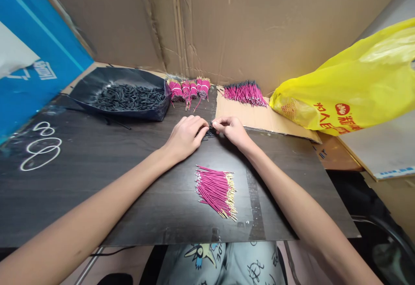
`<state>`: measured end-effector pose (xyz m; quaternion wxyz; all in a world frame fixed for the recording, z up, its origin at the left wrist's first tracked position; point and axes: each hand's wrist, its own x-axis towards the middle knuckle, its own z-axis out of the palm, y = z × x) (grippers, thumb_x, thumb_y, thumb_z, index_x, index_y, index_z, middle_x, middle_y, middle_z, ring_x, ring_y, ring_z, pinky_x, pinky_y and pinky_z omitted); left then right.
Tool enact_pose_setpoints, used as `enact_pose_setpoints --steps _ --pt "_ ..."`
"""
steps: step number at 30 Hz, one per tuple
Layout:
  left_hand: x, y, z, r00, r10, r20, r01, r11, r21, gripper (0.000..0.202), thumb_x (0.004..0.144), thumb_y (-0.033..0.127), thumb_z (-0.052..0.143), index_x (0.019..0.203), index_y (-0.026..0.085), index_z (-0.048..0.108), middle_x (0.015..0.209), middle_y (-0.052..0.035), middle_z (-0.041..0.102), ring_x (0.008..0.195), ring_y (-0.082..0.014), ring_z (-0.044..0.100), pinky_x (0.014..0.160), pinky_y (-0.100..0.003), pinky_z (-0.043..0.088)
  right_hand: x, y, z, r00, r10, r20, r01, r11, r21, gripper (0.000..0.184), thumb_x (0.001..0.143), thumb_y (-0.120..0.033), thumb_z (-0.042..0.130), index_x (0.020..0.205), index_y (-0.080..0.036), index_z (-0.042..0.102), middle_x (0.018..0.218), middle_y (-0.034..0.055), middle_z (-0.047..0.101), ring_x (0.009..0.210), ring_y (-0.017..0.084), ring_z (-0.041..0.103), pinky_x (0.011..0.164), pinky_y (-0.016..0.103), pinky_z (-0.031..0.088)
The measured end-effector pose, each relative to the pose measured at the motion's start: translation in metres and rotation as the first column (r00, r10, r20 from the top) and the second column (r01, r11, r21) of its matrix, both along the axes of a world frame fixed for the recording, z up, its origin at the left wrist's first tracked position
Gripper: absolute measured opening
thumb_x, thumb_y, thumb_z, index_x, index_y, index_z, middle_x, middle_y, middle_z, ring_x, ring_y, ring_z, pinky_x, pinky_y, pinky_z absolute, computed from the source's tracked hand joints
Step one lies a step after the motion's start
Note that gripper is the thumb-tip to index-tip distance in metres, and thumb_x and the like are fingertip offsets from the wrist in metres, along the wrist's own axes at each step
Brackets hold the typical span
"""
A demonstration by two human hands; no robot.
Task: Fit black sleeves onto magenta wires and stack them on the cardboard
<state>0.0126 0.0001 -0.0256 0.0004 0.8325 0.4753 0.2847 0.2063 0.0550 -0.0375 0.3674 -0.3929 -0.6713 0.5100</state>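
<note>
- Tabletop (pixel 87 155): dark, carries everything I'm working with.
- Yellow bag (pixel 353 81): right side, overlapping the cardboard edge (not in use, as far as I can see).
- Black tray (pixel 129 113): back left, heaped with short black sleeves (pixel 129 97). Plenty of stock.
- Cardboard sheet (pixel 269 120): back right, flat, carries the dark-ended pink wires.
- My left hand (pixel 188 133): fingers curled, thumb tucked near the tips; can't tell if that grip has anything.
- My right hand (pixel 234 130): just beside the left, grip together, pinched on a tiny black piece (pixel 211 123), by the look of it.
- Loose pink wires (pixel 214 185): fanned out nearest me, gold ends right, no dark ends visible. I'd count these as left to do.
- Dark-ended pink wires (pixel 244 94): stacked on the cardboard; I'd call them done.
- Tied pink bundles (pixel 191 89): beside the tray, banded. Probably untouched, so a fair share remains.
- Small black pieces (pixel 209 134): on the tabletop between my hands.
</note>
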Motion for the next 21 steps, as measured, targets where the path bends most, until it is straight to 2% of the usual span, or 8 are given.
enact_pose_setpoints --steps 6,14,17,21 --pt "0.0003 -0.0001 -0.0016 1.000 -0.001 -0.026 0.001 1.000 0.021 0.020 0.104 0.026 0.050 0.097 0.017 0.066 0.094 -0.0066 0.070 0.088 -0.0240 0.060 0.083 -0.039 0.043 0.0023 0.0000 0.0103 0.999 0.049 0.014 -0.048 0.997 -0.068 0.028 0.080 -0.042 0.068 0.072 -0.015 0.066 0.068 0.0012 0.060 0.065 0.014 0.051 0.068 0.027 0.040" --pt "0.0010 -0.0010 0.0009 1.000 -0.004 0.016 0.003 1.000 0.029 0.015 0.101 0.024 0.056 0.092 0.016 0.065 0.092 -0.0064 0.070 0.086 -0.0240 0.060 0.081 -0.038 0.042 0.0035 0.0021 0.0084 0.996 0.082 0.037 -0.081 0.996 -0.026 0.039 0.072 -0.053 0.073 0.072 -0.015 0.066 0.068 0.0016 0.060 0.068 0.015 0.051 0.070 0.029 0.040" --pt "0.0012 -0.0010 0.0004 0.998 -0.001 0.068 -0.002 0.999 0.050 0.009 0.099 0.023 0.062 0.099 0.015 0.067 0.090 -0.0057 0.069 0.085 -0.0239 0.061 0.080 -0.037 0.043 0.0039 0.0027 0.0072 0.996 0.073 0.050 -0.072 0.997 -0.034 0.040 0.071 -0.053 0.074 0.075 -0.014 0.068 0.068 0.0014 0.061 0.066 0.015 0.050 0.069 0.029 0.039" --pt "0.0011 -0.0011 0.0001 0.995 -0.040 0.087 0.033 0.996 0.081 0.013 0.097 0.022 0.066 0.107 0.014 0.068 0.091 -0.0053 0.070 0.085 -0.0236 0.061 0.081 -0.037 0.044 0.0046 0.0031 0.0068 0.994 0.101 0.047 -0.100 0.994 -0.035 0.040 0.072 -0.053 0.075 0.079 -0.013 0.070 0.069 0.0014 0.061 0.065 0.014 0.048 0.066 0.029 0.038"
